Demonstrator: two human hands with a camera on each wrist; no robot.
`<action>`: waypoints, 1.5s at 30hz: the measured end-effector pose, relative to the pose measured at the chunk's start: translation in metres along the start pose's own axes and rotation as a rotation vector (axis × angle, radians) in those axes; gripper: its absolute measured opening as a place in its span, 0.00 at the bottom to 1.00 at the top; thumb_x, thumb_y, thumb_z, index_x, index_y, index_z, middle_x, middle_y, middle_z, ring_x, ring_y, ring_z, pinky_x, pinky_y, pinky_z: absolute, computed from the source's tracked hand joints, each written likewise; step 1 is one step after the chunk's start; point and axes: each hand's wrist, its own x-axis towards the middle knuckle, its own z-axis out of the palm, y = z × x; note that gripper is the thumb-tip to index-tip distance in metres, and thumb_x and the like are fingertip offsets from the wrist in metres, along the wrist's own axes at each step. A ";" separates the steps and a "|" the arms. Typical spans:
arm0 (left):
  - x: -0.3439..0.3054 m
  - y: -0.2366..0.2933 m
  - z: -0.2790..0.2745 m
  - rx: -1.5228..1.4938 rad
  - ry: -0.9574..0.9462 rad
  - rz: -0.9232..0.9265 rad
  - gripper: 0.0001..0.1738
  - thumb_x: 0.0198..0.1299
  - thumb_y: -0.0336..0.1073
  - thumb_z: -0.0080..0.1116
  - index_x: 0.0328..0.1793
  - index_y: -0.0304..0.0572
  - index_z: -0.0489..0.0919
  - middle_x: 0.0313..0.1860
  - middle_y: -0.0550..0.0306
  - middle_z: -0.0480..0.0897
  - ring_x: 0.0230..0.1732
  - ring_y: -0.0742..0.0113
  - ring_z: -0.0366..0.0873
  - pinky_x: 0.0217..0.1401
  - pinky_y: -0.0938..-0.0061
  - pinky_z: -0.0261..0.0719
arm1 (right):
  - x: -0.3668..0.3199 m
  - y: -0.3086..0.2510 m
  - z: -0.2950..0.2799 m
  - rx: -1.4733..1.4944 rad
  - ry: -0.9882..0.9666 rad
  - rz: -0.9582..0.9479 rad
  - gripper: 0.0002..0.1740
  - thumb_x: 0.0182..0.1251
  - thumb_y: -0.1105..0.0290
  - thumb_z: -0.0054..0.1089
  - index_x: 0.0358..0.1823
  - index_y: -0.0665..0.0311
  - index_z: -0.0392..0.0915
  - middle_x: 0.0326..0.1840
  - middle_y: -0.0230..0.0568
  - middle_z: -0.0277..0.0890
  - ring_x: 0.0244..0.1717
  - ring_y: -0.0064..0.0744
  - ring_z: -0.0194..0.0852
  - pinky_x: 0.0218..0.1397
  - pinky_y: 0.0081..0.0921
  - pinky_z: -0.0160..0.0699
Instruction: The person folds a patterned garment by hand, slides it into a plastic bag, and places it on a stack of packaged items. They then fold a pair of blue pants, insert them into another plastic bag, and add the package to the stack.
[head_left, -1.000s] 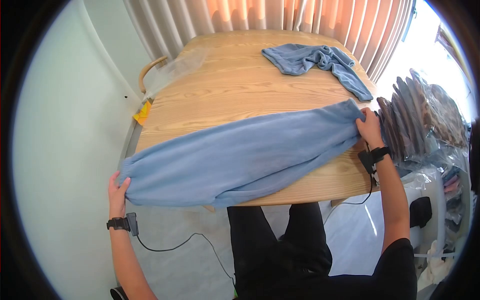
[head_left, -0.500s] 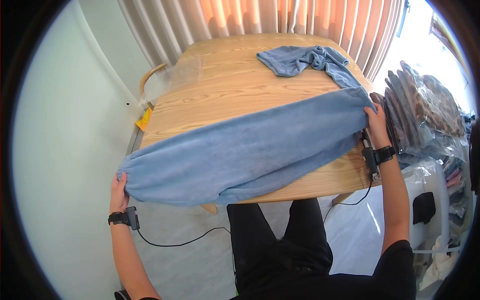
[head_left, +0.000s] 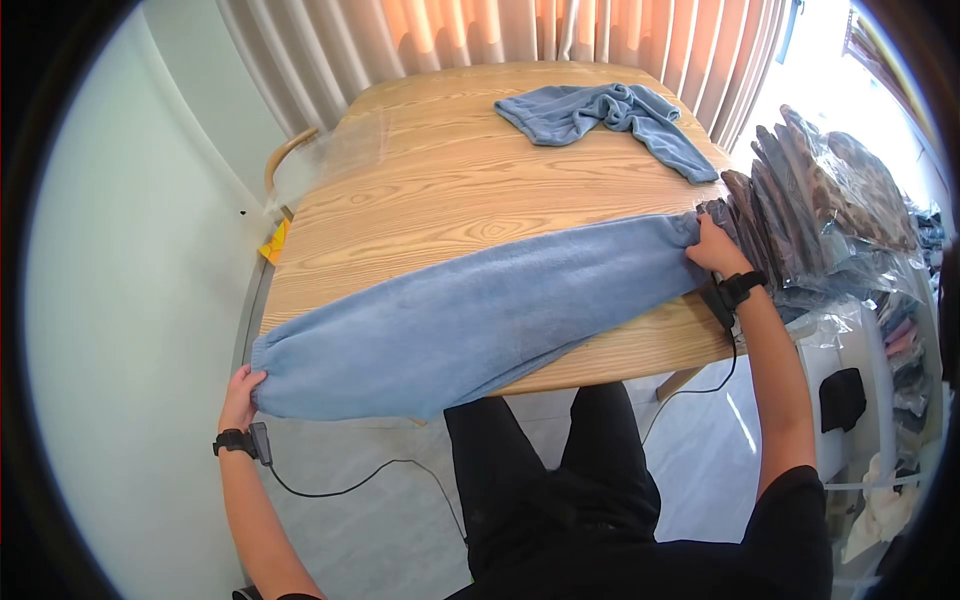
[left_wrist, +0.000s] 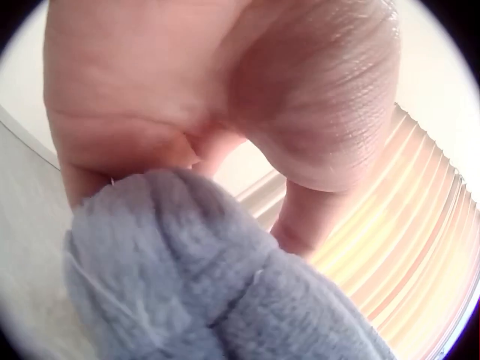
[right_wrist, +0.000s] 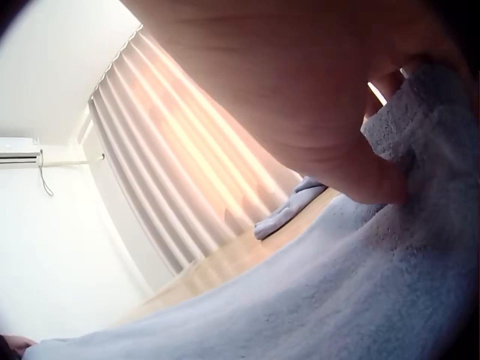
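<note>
Blue fleece trousers stretch lengthwise between the two hands across the table's near part, their lower edge hanging past the front edge at left. The left hand pinches the gathered end at the far left; in the left wrist view, that hand has the fleece between thumb and fingers. At the other end the right hand grips the narrower part, its fingers partly hidden. In the right wrist view the thumb of the right hand presses on the fleece.
Another blue garment lies crumpled at the back right of the wooden table. A clear plastic bag is at the back left. Bagged garments stand stacked beside the table at right. A chair stands behind the left edge.
The right hand rose slightly and then came down and left with its end of the trousers, which now lies lower, apart from the crumpled garment. Both hands still hold the fabric.
</note>
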 end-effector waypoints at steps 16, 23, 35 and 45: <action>-0.034 0.040 0.102 0.964 0.434 0.512 0.33 0.55 0.36 0.66 0.67 0.38 0.69 0.68 0.39 0.70 0.69 0.44 0.67 0.71 0.54 0.63 | -0.067 -0.046 0.017 -0.031 0.596 -0.328 0.36 0.57 0.75 0.62 0.68 0.65 0.60 0.68 0.57 0.58 0.69 0.60 0.56 0.72 0.46 0.59; -0.082 0.023 0.227 1.006 0.229 0.567 0.38 0.58 0.45 0.61 0.74 0.42 0.65 0.78 0.38 0.56 0.79 0.40 0.50 0.77 0.36 0.39 | -0.167 -0.062 0.045 1.839 0.091 0.494 0.34 0.60 0.77 0.60 0.69 0.66 0.59 0.62 0.41 0.63 0.66 0.37 0.60 0.73 0.39 0.56; -0.076 0.032 0.219 1.029 0.127 0.454 0.45 0.56 0.52 0.64 0.77 0.44 0.61 0.81 0.41 0.52 0.81 0.42 0.44 0.77 0.36 0.32 | -0.045 -0.075 0.051 2.070 -0.067 0.564 0.21 0.62 0.71 0.61 0.56 0.69 0.71 0.56 0.43 0.74 0.59 0.41 0.71 0.65 0.40 0.71; -0.079 0.014 0.178 1.008 0.469 0.546 0.31 0.64 0.45 0.58 0.71 0.42 0.70 0.78 0.43 0.59 0.80 0.43 0.49 0.79 0.40 0.37 | -0.057 -0.103 0.003 1.087 0.558 -0.258 0.19 0.64 0.72 0.58 0.55 0.74 0.73 0.50 0.43 0.79 0.52 0.36 0.76 0.59 0.30 0.70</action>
